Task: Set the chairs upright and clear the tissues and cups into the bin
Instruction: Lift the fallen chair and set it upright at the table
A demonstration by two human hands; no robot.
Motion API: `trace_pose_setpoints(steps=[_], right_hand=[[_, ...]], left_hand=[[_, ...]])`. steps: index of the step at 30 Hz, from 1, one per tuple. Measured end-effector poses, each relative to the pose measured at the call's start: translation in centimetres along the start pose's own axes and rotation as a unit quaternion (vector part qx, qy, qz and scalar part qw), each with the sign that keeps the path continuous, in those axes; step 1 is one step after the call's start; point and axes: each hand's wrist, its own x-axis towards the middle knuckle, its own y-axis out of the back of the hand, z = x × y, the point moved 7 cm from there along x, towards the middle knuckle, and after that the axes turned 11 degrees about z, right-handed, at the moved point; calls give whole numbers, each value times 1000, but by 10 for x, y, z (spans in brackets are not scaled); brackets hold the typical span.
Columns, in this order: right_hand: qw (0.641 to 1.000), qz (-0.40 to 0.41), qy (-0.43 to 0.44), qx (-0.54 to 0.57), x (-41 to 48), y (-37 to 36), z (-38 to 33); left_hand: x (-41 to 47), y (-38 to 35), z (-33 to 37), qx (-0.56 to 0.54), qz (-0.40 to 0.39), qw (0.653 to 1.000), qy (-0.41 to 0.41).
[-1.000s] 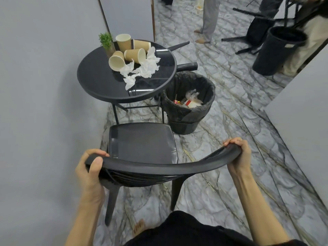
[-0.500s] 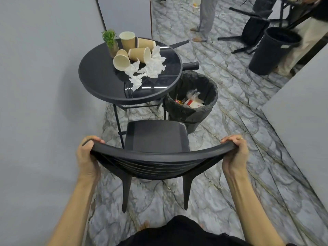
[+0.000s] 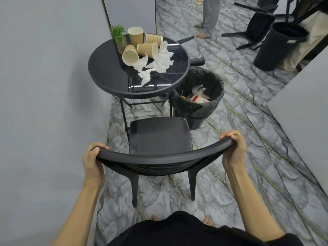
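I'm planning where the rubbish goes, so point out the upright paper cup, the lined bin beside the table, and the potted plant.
upright paper cup [image 3: 135,37]: head view, on its brown side wall.
lined bin [image 3: 211,80]: head view, on the black liner at its far inner wall.
potted plant [image 3: 117,31]: head view, on its green leaves.

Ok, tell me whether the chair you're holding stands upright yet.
Upright: the chair has its seat level and two back legs on the floor; front legs are hidden.
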Motion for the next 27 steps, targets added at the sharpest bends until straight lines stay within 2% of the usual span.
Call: trace_pose_setpoints(steps=[8,16,19,23,25,27], right_hand=[[999,1,21,-35,-25,40,9],[994,-56,18,-89,-23,52,2],[991,-77,15,-111,-17,66,-9],[979,-93,9,-180,-9,97,-21],[975,-94,2,-199,-4,115,-25],[969,-94,-9,-229,3,134,-25]], left_hand=[[-37,22,-20,47,-35,998,39],[-41,25,-4,133,-55,989,42],[-50,14,24,202,-22,979,11],[-82,-29,79,298,10,950,-96],[-110,-74,92,310,-44,940,-137],[-141,-129,92,308,-136,927,-165]])
